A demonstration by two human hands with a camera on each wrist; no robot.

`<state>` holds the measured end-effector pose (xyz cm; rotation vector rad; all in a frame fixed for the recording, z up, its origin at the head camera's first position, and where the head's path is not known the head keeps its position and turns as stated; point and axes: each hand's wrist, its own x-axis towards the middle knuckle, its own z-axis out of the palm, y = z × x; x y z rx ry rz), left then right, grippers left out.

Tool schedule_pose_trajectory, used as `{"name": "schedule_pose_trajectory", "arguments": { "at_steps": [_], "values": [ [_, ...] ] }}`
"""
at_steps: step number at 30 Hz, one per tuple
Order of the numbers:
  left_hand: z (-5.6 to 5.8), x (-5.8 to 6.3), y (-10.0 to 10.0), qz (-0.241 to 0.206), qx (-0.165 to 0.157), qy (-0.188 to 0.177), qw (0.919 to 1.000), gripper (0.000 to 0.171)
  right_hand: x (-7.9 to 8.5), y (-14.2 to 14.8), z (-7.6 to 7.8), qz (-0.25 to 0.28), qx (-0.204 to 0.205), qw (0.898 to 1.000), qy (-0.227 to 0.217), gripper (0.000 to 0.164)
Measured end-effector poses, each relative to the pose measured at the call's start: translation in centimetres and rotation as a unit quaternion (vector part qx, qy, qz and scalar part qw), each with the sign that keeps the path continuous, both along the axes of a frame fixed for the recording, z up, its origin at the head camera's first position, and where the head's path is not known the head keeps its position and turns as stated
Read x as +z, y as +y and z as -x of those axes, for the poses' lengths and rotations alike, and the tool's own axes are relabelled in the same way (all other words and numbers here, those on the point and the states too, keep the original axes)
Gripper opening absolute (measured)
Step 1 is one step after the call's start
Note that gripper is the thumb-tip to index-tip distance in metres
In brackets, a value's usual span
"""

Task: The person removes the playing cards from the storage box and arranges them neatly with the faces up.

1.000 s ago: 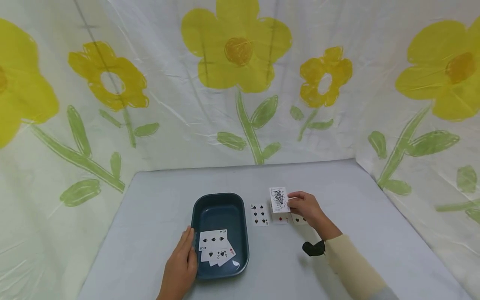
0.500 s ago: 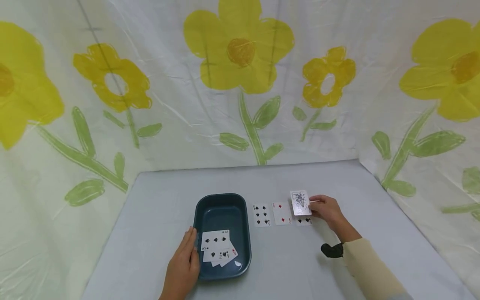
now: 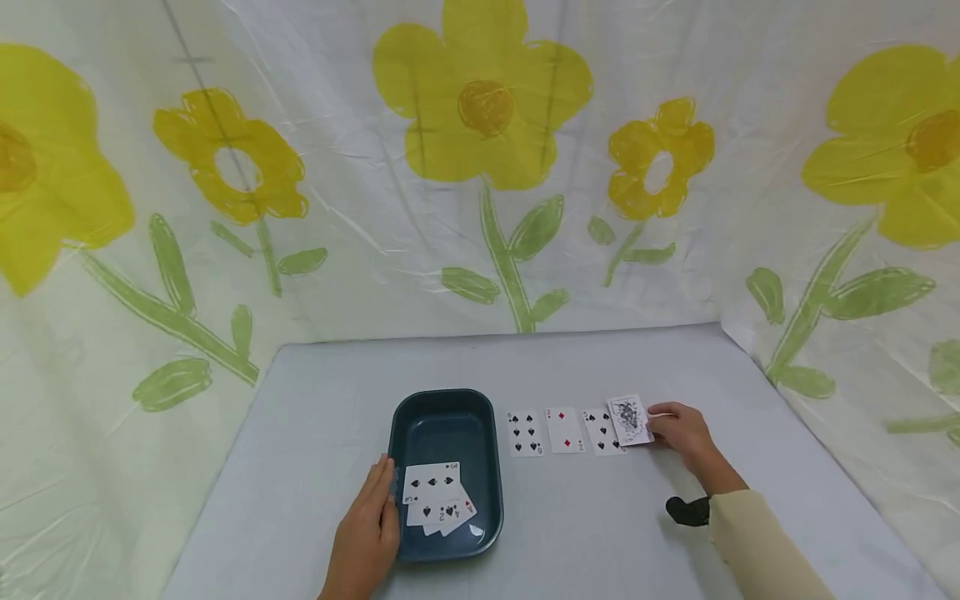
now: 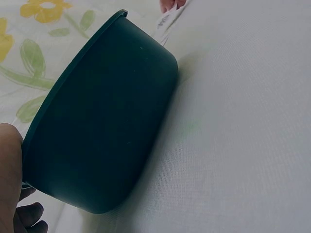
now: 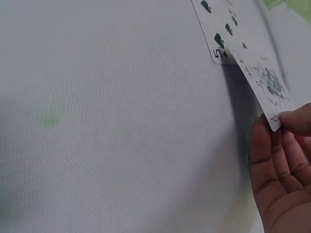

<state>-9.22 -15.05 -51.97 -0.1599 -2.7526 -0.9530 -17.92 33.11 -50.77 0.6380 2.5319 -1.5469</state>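
Note:
My right hand [image 3: 684,433] pinches a joker card [image 3: 630,420] by its right edge between thumb and fingers. In the right wrist view the joker [image 5: 269,82] tilts above the table, its far part overlapping the five of spades [image 5: 221,36]. To the left of it, face up in a row, lie the two of diamonds [image 3: 565,430] and the six of spades [image 3: 525,433]. My left hand [image 3: 363,529] rests against the left side of a dark teal tray [image 3: 442,400], fingers straight along the rim. Inside the tray, a three of spades [image 3: 431,482] overlaps several other cards.
A pale cloth covers the table [image 3: 585,525]. Behind it and at both sides hangs a white curtain [image 3: 360,275] with yellow flowers. A dark curved piece [image 3: 687,511] sticks out at the right wrist beside the cream sleeve [image 3: 757,542].
My right hand has carried the joker rightward, from over the two of diamonds, past the five of spades, and lower to its right side. The left hand stays at the tray.

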Motion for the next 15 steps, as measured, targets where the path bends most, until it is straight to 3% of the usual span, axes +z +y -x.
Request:
{"name": "schedule_pose_trajectory", "arguments": {
  "at_steps": [15],
  "values": [
    [0.0, 0.2, 0.2, 0.001, 0.002, 0.006, 1.0, 0.049, -0.2, 1.8, -0.3, -0.063, -0.013, 0.998, -0.008, 0.035]
  ]
}}
